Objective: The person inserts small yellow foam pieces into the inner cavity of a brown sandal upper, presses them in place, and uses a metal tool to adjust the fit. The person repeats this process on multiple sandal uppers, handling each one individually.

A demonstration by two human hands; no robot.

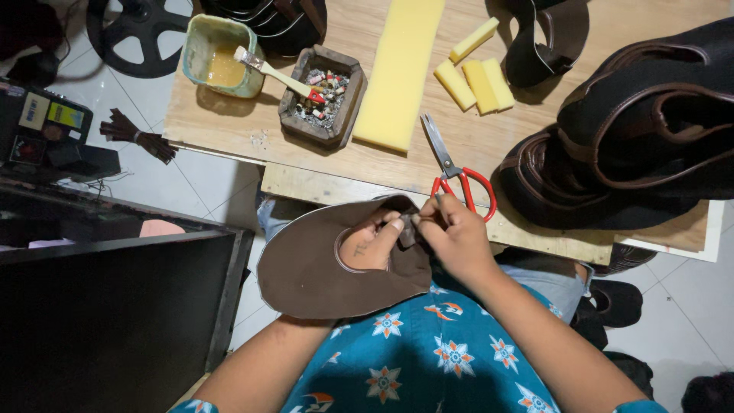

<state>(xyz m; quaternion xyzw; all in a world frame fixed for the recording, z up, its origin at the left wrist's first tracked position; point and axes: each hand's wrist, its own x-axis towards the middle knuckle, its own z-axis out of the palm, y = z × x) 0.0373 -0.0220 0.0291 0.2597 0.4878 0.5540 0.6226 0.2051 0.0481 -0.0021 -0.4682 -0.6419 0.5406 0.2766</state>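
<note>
Two hands on one brown leather piece (321,275), held over the lap below the wooden table (229,126) edge. Left hand (371,243) poking up through its oval opening, fingers curled on the rim. Right hand (451,233) pinching that rim tight, near red-handled scissors (459,172).

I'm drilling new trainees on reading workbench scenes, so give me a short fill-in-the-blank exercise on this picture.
1. Both hands work on a brown piece of leather that has an oval ____ cut in it.
2. The scissors on the wooden table have ____ handles.
3. A brush leans in the pale green ____ of glue.
4. The long foam strip is ____ in colour.

Missing words: hole; red; pot; yellow
</note>
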